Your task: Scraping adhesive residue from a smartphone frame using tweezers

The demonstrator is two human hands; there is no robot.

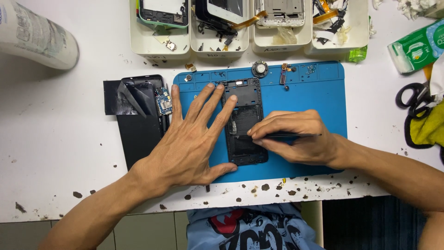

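Pressing flat w/ fingers spread, left hand [192, 139] steadies phone frame [244, 121] at frame centre on blue mat [305, 92]; right hand [296, 136] pinched on black spudger [289, 135]

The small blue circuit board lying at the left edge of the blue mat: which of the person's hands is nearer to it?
Left. The left hand lies flat just right of the circuit board, its fingers almost beside it. The right hand works with a thin black tool farther right, across the phone frame.

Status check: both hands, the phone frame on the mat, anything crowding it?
Left hand flat, fingers spread, pinning phone frame on blue mat. Right hand pinching thin black tool, tip at mid-frame. Small loose parts along mat's top edge, apart from frame.
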